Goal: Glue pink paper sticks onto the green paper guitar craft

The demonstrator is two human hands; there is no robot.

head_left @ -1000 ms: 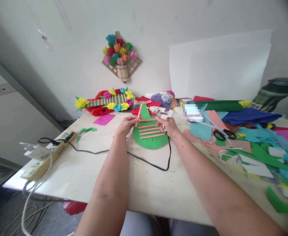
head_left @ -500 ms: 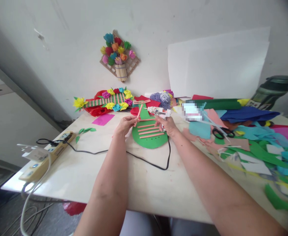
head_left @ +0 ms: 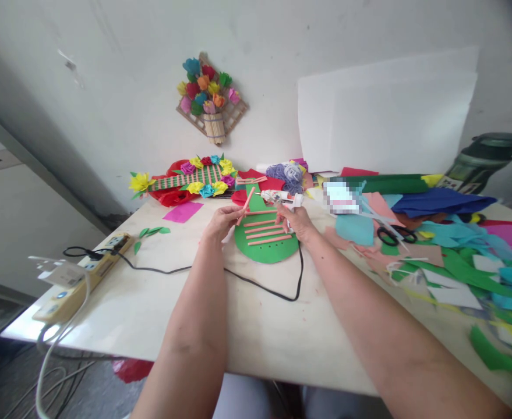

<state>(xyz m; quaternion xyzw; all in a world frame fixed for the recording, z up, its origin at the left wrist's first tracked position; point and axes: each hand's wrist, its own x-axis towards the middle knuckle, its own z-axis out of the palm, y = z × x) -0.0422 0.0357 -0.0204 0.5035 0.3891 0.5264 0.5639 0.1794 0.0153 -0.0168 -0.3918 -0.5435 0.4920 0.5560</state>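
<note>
A pink paper stick (head_left: 247, 201) is pinched upright and tilted in my left hand (head_left: 223, 223). My right hand (head_left: 297, 221) is wrapped round a white glue gun (head_left: 282, 196), whose nozzle points left, close to the stick. Beneath both hands lies a green guitar-shaped cutout (head_left: 267, 254) with several pink sticks across its body and a row of small dark dots below them. More pink sticks (head_left: 251, 181) rest at the far end of its neck. The right hand hides the glue gun's handle.
A black cord (head_left: 256, 285) runs across the table to a power strip (head_left: 85, 279) at left. A flower-decorated guitar (head_left: 194, 179) lies at the back, with green paper leaves (head_left: 153, 231) nearer. Scissors (head_left: 396, 235), coloured paper scraps (head_left: 456, 262) and a bottle (head_left: 483, 160) are at right.
Hardly anything differs. The glue gun and the pink stick have shifted very slightly, while both hands keep their hold.
</note>
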